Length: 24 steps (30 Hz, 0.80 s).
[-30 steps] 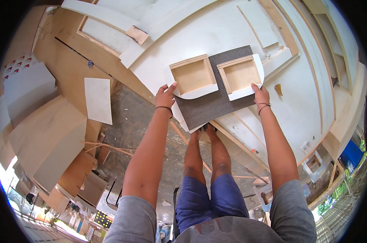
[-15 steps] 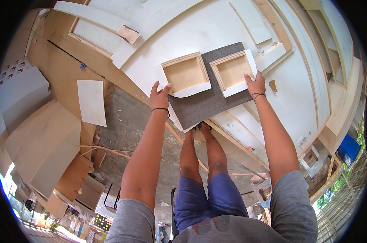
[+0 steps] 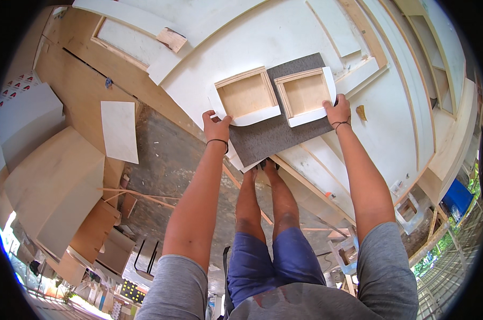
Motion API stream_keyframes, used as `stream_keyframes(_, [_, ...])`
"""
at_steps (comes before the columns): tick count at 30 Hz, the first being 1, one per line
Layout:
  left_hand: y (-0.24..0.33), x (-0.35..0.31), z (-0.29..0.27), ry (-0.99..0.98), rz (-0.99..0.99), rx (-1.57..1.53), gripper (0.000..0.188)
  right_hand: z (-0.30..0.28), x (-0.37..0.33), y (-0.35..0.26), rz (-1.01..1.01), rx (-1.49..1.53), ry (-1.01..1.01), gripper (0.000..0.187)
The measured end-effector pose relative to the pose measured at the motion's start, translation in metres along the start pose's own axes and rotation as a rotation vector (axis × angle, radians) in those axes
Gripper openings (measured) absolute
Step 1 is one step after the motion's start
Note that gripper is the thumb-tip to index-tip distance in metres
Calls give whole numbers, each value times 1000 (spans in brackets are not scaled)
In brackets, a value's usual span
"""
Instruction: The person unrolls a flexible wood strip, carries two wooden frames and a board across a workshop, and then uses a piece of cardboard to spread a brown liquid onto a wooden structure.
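Observation:
Two shallow, open wooden boxes lie side by side on a dark grey speckled sheet (image 3: 260, 137); white strips face their near and outer sides. At the near left corner of the left box (image 3: 245, 98), my left hand (image 3: 216, 128) is closed, thumb on the white edge. My right hand (image 3: 338, 112) grips the near right corner of the right box (image 3: 304, 96), with its thumb over the rim. A narrow gap separates the boxes. The undersides of both boxes and some of my fingertips are hidden.
The white worktop (image 3: 390, 138) carries long white strips and boards, a small wood block (image 3: 171, 40) and a brown scrap (image 3: 362, 112). To the left are a white panel (image 3: 120, 132) and large plywood pieces (image 3: 54, 186). My legs stand at the table's near edge.
The left box has shifted slightly right with my left hand, and the right box slightly left with my right hand. The gap between them is narrower.

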<state>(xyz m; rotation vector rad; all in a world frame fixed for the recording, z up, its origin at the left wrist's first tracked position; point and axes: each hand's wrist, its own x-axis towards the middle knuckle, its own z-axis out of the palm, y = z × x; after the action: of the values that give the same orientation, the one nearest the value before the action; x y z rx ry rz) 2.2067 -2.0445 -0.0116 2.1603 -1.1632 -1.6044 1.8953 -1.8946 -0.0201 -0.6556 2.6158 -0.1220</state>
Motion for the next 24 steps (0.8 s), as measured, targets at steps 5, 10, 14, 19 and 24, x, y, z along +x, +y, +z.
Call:
stream_keyframes(5, [3, -12, -1, 24, 70, 171, 42, -3, -3, -4, -2, 0, -23, 46])
stream_keyframes(10, [-7, -10, -5, -2, 38, 169, 38, -3, -3, -3, -63, 25, -10, 44])
stream_keyframes(14, [-15, -12, -3, 6, 53, 187, 39, -12, -4, -6, -70, 29, -41, 42])
stream_keyframes(19, [-10, -23, -3, 8, -3, 228, 40, -13, -6, -4, -73, 32, -63, 41])
stream_keyframes(24, [-23, -28, -7, -36, -64, 13, 57, -11, -11, 0, -133, 78, -45, 48])
